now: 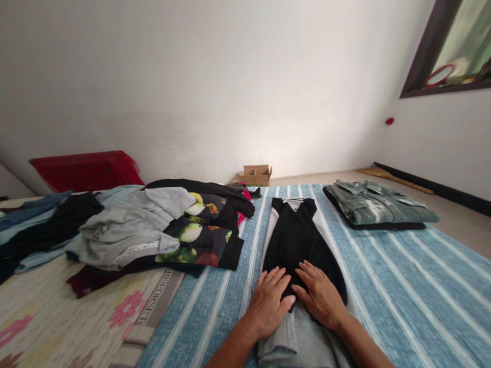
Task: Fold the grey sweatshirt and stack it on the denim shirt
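Note:
A black and light grey long-sleeved top (303, 235) lies on the blue striped sheet in front of me, its collar at the far end. Its black sleeves are folded inward over the grey body, and the grey lower part (310, 342) runs down toward the bottom edge of the view. My left hand (268, 301) rests flat on the left side of the fabric, fingers stretched out. On the right side, my right hand (320, 296) also lies flat with its fingers extended. The two thumbs come close together over the middle of the top.
Left of the top is a loose heap of clothes (134, 225) on a flowered mat (95, 322). Folded grey-green garments (379, 202) are stacked at the right on the striped sheet (406, 276). Beyond stand an open cardboard box (255, 176) and a red cloth-covered item (88, 171).

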`<state>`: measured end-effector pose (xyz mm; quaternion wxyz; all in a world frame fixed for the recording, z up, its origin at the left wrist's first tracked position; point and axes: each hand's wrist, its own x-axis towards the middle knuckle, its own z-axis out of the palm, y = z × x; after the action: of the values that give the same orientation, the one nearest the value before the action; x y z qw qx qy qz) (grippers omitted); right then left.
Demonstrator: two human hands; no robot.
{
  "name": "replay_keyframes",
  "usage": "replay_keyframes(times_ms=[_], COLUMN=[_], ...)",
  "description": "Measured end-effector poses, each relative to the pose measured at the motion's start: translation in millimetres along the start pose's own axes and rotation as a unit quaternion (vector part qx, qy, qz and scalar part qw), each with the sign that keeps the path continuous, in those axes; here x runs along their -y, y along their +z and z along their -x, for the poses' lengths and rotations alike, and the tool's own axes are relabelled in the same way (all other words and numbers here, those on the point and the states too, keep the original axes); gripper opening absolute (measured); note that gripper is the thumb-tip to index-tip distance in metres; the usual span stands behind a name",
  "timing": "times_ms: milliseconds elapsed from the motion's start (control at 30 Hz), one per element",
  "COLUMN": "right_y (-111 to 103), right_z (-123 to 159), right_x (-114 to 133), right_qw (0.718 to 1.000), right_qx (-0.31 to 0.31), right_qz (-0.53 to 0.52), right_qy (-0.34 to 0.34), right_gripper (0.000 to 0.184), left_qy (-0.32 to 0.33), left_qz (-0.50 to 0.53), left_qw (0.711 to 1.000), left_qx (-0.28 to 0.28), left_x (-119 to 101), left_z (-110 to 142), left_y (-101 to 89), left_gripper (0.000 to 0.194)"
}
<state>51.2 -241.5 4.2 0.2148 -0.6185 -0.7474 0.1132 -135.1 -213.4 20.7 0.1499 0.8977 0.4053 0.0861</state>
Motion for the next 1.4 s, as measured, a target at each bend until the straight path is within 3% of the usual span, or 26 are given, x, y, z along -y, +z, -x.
replay_keyframes(times_ms=[1033,1400], right_y=[2.1,1.3], right_z=[0.7,2.1], right_x=[-2.5,-5.5], right_qw=[1.000,0.999], right_qx=[-0.006,-0.019], right_qz=[0.020,0.036], right_qy=[-0.010,-0.026], right_gripper=[0.049,0.048], left_qy=[-0.019,-0.005], left_qz=[0.000,0.001], left_qw=[1.000,1.000], left_qx=[0.025,-0.002], left_x=[-10.6,-9.0], left_z=[-1.6,-1.3], left_y=[-10.4,-4.3], left_gripper=[0.049,0.047])
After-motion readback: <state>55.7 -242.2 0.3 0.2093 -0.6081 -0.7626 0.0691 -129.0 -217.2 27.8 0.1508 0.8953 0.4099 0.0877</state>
